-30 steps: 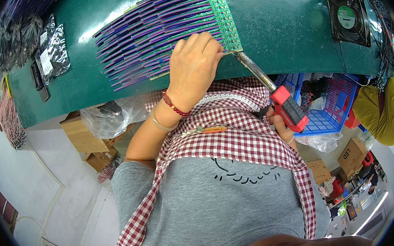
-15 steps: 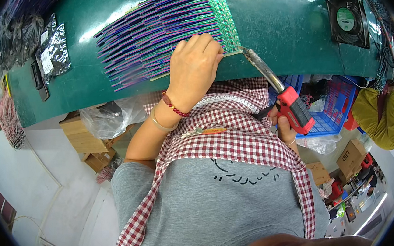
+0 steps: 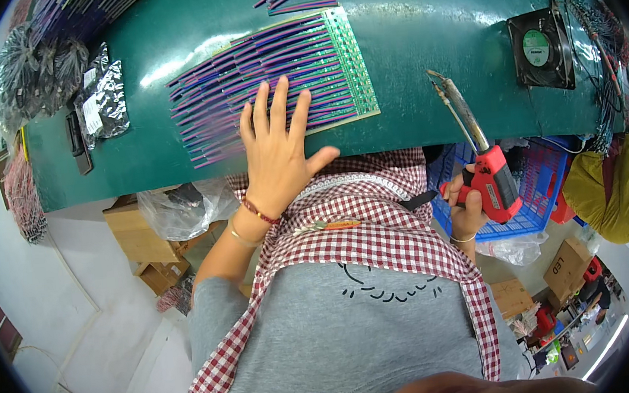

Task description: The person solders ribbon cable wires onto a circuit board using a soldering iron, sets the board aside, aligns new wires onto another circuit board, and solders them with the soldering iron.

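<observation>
- A burn could come if the soldering gun (image 3: 499, 184), whose tip points up to the right of the circuit board (image 3: 351, 62), swings left into the spread fingers; whether it is hot, I cannot tell.
- Wires (image 3: 265, 55) could tug loose or slip out of line if the left hand (image 3: 277, 151) drags sideways across them.
- The circuit board lies flat on the tabletop (image 3: 420, 30), a green panel with pale marks in rows; thin blue, purple and pink wires run leftward from it in close, nearly parallel lines, their ends staggered.
- Left grip: wide open, fingers fanned over the wires left of the circuit board, thumb out, nothing grasped.
- Right grip: the right hand (image 3: 469, 211) is closed around the soldering gun's red and black handle, to the circuit board's lower right, the tip well clear of it.
</observation>
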Tool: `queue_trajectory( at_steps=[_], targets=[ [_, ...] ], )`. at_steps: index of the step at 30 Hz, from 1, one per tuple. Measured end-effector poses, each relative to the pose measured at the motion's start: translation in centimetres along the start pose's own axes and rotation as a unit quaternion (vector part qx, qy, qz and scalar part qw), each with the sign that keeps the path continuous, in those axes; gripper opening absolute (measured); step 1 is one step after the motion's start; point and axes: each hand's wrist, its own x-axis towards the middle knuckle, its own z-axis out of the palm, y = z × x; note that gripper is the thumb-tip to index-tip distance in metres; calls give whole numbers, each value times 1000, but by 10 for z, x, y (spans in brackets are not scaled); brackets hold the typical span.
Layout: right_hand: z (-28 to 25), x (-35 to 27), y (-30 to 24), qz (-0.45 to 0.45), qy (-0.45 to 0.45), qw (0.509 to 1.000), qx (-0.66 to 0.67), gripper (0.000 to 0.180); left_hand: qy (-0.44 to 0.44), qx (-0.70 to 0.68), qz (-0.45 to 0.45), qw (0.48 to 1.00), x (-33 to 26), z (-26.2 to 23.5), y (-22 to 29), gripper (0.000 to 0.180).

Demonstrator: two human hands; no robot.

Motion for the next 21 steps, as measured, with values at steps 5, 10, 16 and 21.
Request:
queue_trajectory(
  at_steps=[5, 10, 16, 21],
  targets=[
    [5, 24, 0, -34, 14, 997, 65, 46, -3, 102, 54, 993, -22, -10, -1, 68],
    [1, 37, -6, -92, 44, 993, 57, 46, 20, 49, 132, 990, -38, -32, 3, 43],
    [2, 54, -7, -105, 60, 989, 81, 39, 173, 134, 122, 968, 41, -152, -51, 41],
    [17, 56, -17, -125, 73, 982, 120, 39, 363, 332, 113, 863, 182, -203, -184, 48]
  ],
)
